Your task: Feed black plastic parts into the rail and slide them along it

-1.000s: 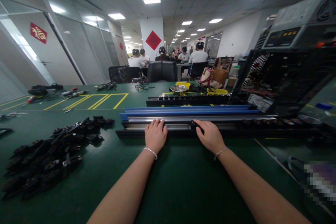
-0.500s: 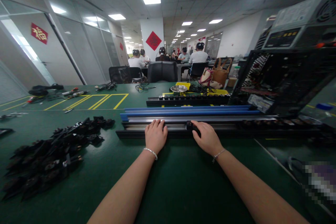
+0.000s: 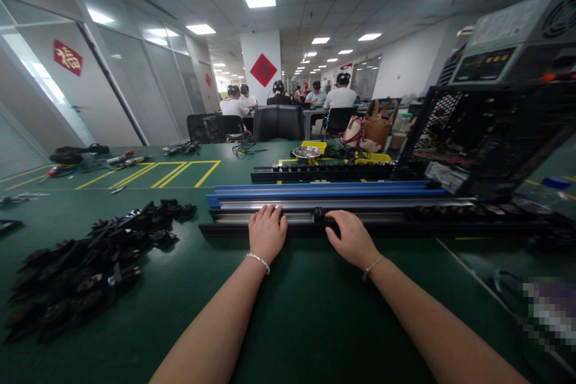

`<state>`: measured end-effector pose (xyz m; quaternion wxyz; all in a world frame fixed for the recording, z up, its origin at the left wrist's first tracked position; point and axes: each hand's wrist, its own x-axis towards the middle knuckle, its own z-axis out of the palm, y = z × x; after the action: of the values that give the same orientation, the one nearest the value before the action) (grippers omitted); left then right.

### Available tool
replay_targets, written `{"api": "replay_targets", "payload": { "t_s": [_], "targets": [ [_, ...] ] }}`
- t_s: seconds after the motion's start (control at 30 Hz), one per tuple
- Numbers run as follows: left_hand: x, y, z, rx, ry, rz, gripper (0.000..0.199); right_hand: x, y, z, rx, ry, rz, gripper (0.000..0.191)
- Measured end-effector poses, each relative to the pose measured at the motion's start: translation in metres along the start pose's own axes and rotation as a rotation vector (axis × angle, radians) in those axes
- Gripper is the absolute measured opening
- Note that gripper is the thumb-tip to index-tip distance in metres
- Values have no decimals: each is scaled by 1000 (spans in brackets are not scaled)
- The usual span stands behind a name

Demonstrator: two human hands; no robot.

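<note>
A long black rail [image 3: 225, 230] with a metallic inner channel lies crosswise in front of me. My left hand [image 3: 266, 233] is laid over its left half, fingers curled across the top and holding it. My right hand [image 3: 353, 238] has thumb and fingers around a small black part [image 3: 318, 215] seated in the channel; its right end is hidden by the fingers. Farther right, a row of similar black parts [image 3: 468, 211] fills the rail. Directly behind run a silvery strip [image 3: 360, 203] and a blue rail [image 3: 324, 189].
Many black parts [image 3: 90, 264] are heaped at left. Another filled rail [image 3: 321, 173], a metal bowl [image 3: 308, 152] and yellow trays [image 3: 373, 158] stand behind. An open computer case [image 3: 477, 138] rises at right. Tools [image 3: 128, 160] and cables [image 3: 245, 148] lie at the back; several people sit beyond.
My right hand and the small black part have shifted slightly left along the rail. The left hand and the rail have stayed in place.
</note>
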<state>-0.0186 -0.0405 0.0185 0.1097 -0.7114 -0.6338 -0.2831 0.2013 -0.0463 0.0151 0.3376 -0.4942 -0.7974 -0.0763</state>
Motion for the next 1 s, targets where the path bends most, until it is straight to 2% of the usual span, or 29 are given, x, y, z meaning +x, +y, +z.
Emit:
{"api": "replay_targets", "payload": {
  "t_s": [0.6,1.0],
  "targets": [
    [-3,-2,3,-8,24,26,42,0,-11,0,11,-101,-75,26],
    [-6,3,1,-49,-66,157,50,0,-12,0,4,-124,-73,26]
  ]
}}
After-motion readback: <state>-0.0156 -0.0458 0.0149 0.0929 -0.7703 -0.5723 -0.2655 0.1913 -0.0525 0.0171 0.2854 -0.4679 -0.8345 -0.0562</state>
